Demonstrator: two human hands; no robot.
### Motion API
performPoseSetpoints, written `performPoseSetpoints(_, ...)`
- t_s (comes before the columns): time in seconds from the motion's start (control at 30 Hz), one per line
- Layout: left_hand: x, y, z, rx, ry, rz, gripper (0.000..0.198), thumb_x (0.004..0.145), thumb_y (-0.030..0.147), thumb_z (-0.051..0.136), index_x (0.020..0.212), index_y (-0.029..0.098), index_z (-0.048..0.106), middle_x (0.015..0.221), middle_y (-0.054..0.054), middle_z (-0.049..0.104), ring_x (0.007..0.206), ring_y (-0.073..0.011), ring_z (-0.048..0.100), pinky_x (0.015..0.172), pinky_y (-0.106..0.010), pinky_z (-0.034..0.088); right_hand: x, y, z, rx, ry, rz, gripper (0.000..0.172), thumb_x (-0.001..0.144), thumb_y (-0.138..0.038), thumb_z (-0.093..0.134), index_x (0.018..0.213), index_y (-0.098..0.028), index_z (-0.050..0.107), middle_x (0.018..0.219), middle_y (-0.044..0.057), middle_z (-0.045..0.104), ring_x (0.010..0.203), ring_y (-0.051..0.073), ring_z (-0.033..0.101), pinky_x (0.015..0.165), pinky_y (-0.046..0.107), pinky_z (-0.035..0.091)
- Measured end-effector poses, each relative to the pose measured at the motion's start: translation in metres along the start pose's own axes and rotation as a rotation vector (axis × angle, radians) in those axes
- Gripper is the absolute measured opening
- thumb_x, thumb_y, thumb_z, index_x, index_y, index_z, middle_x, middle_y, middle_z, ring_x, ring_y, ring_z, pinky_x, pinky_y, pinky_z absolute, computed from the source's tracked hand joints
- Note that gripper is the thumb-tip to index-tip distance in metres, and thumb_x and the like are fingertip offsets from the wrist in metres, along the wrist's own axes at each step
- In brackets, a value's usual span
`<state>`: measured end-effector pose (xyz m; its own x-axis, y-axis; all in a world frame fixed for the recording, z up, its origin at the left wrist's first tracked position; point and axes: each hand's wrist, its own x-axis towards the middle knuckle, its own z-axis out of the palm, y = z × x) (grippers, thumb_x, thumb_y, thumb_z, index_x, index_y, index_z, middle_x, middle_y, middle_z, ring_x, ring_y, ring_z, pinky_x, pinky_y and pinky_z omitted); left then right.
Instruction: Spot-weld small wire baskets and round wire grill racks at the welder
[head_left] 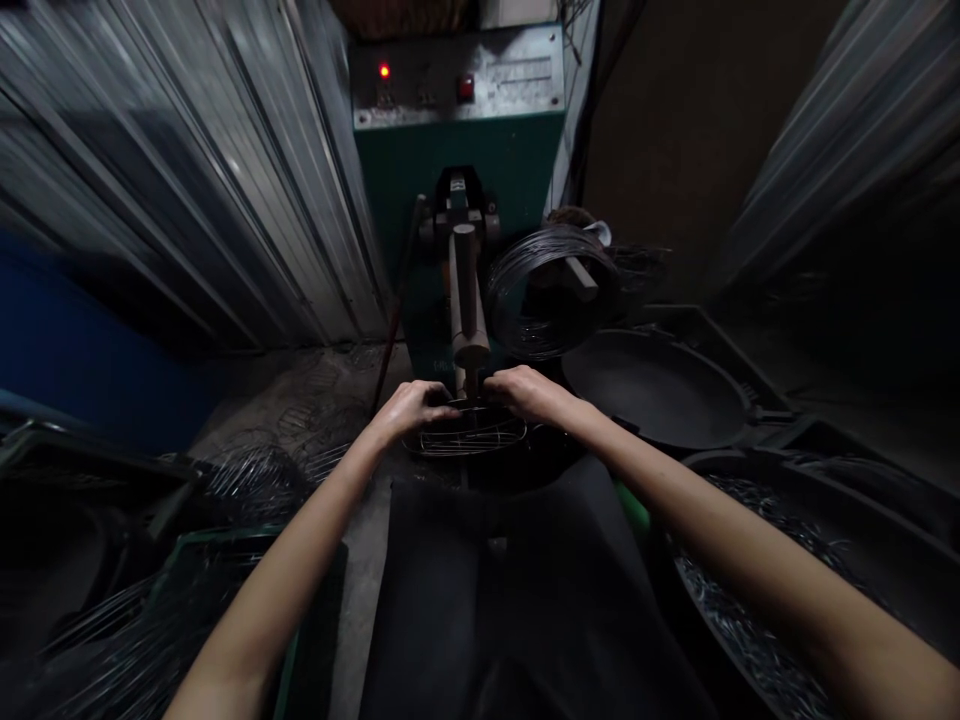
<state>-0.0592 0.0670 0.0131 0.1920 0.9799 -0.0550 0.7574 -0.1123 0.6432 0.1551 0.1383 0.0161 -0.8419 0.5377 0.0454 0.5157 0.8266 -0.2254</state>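
The left hand (409,405) has its fingers curled shut on the left edge of a wire frame (469,435), and the right hand (529,392) is clamped the same way on the frame's right edge. The frame lies flat between them, directly under the tip of a machine's arm (466,290), which seems to touch it. Several cross wires already sit in the frame, so it looks partly built; how many joints are made is too small to tell.

Behind the frame stands the green machine cabinet (457,150), its red lamp (385,71) lit. Right of the frame and a little behind hangs a wire coil (536,290), with a black basin (652,385) below it. Nearer the person on the frame's right, a tub (885,545) holds many short wire pieces, apparently unused stock. Left of the frame, tangled wire frames (247,480) lie piled.
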Motion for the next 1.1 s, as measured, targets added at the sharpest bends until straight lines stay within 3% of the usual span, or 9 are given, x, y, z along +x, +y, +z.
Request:
performPoseSetpoints(0.23, 0.016, -0.01, -0.002, 0.0, -0.013, 0.024, 0.039, 0.07, 0.053, 0.063, 0.087, 0.017, 0.068, 0.083, -0.001, 0.069, 0.08, -0.0184, 0.061, 0.062, -0.023, 0.041, 0.007, 0.006, -0.002, -0.005, 0.006, 0.03, 0.024, 0.083, -0.005, 0.05, 0.098, -0.015, 0.065, 0.089, 0.007, 0.066, 0.079, 0.016, 0.059, 0.062, 0.021, 0.033)
performPoseSetpoints(0.6, 0.018, -0.008, -0.001, -0.013, -0.027, 0.001, 0.036, 0.072, 0.049, 0.061, 0.084, 0.016, 0.068, 0.081, -0.002, 0.068, 0.079, -0.0173, 0.06, 0.064, -0.023, 0.04, 0.01, 0.009, 0.003, 0.076, 0.032, 0.007, 0.021, 0.084, -0.007, 0.051, 0.093, -0.015, 0.069, 0.085, 0.007, 0.068, 0.078, 0.016, 0.061, 0.064, 0.021, 0.035)
performPoseSetpoints(0.9, 0.019, -0.009, -0.008, -0.04, -0.104, -0.015, 0.042, 0.068, 0.054, 0.064, 0.086, 0.016, 0.067, 0.082, -0.001, 0.068, 0.081, -0.0182, 0.059, 0.063, -0.022, 0.04, 0.014, 0.01, -0.009, 0.071, -0.077, 0.056, 0.021, 0.083, -0.012, 0.056, 0.098, -0.017, 0.069, 0.084, 0.005, 0.069, 0.071, 0.013, 0.059, 0.058, 0.02, 0.032)
performPoseSetpoints(1.1, 0.02, -0.001, -0.005, 0.062, -0.086, 0.024, 0.037, 0.073, 0.05, 0.062, 0.087, 0.016, 0.066, 0.082, -0.001, 0.068, 0.083, -0.0196, 0.061, 0.064, -0.022, 0.04, 0.007, 0.009, -0.023, -0.011, -0.155, 0.055, 0.022, 0.081, -0.011, 0.055, 0.094, -0.019, 0.07, 0.084, 0.005, 0.068, 0.071, 0.014, 0.058, 0.058, 0.021, 0.032)
